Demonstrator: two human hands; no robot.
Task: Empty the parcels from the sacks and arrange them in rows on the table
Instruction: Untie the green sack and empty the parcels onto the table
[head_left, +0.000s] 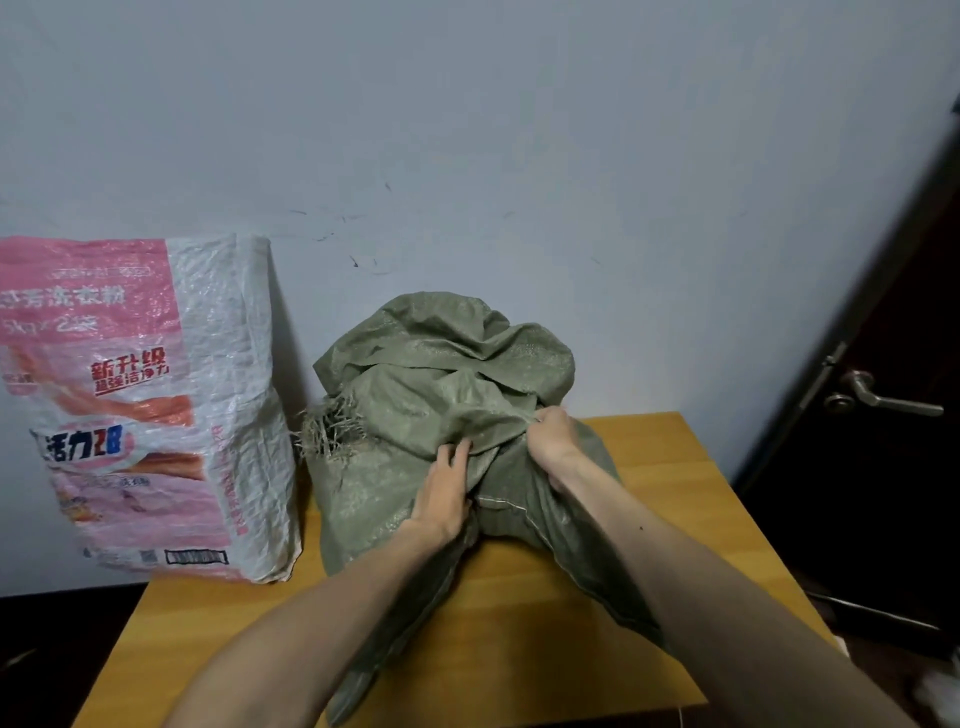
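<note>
The left hand (444, 491) and right hand (553, 441) clutch bunched folds of the green sack (431, 374) at the tabletop's (519, 623) back edge, seemingly to open it.

green woven sack (415, 395) | pink-white printed sack (156, 405) | yellow-brown table (519, 623)

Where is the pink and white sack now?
In the head view the pink and white sack stands on the left, against the wall at the far edge of the table, beside the green sack.
</note>
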